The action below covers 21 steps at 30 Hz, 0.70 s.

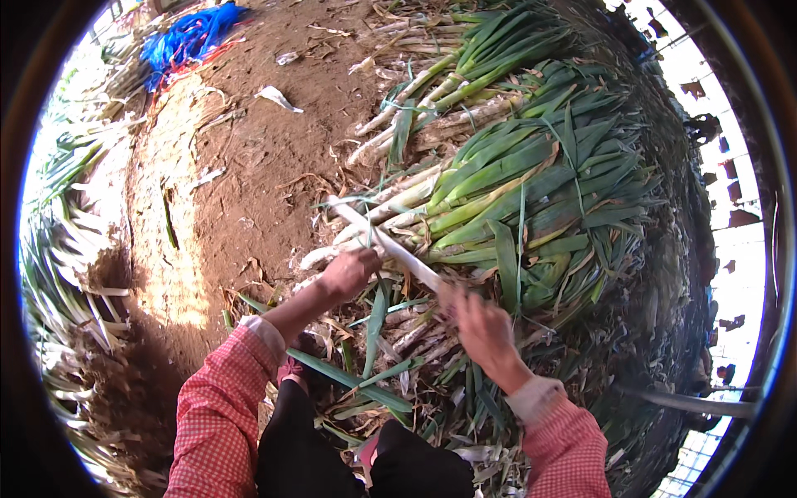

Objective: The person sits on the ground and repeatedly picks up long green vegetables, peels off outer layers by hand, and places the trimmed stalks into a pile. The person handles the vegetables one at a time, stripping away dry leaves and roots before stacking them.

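Observation:
My right hand (478,324), blurred by motion, grips the handle end of a long pale blade, seemingly a knife (398,250). The blade slants up and left across the white stems of a leek bundle (498,193). My left hand (353,272) is closed at the root end of these leeks, around a thin green strip (370,227) that runs up behind the blade. What else its fingers cover is hidden. Other narrow green ties cross the bundle's leaves.
More leeks (429,103) lie beyond the bundle. Loose leaves and trimmings (373,348) litter the ground by my feet. Rows of leeks (75,274) line the left side, across bare soil (261,162). Blue netting (190,40) lies at the far left. A wire mesh (735,249) borders the right.

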Available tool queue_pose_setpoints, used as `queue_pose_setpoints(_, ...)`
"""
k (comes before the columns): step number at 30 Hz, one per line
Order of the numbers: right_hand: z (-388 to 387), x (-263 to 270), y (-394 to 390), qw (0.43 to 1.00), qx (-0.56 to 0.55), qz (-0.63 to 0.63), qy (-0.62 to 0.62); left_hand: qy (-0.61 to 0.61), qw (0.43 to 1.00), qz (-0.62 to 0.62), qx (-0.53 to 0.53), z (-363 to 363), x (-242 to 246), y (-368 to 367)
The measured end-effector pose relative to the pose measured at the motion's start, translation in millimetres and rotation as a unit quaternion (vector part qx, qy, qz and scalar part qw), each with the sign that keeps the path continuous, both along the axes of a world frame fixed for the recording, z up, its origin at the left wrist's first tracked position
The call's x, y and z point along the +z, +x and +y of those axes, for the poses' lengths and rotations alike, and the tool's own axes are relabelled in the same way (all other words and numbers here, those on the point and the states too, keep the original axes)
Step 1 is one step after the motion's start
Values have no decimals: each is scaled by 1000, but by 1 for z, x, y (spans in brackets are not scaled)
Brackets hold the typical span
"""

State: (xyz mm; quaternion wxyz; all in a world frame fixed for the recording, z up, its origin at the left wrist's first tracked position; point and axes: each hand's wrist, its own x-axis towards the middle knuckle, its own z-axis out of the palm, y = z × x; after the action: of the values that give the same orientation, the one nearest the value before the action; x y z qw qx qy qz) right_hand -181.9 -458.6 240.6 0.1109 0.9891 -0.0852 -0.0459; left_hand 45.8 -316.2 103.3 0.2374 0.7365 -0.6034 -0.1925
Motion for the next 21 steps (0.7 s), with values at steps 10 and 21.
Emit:
queue_pose_setpoints(10, 2, 34, -32, 899, -229, -182, 327, 78, 992, 13, 103, 231, 35, 36)
queue_pose_setpoints(21, 52, 39, -195, 548, -492, -328, 592, -236, 666, 466, 533, 187, 75, 302)
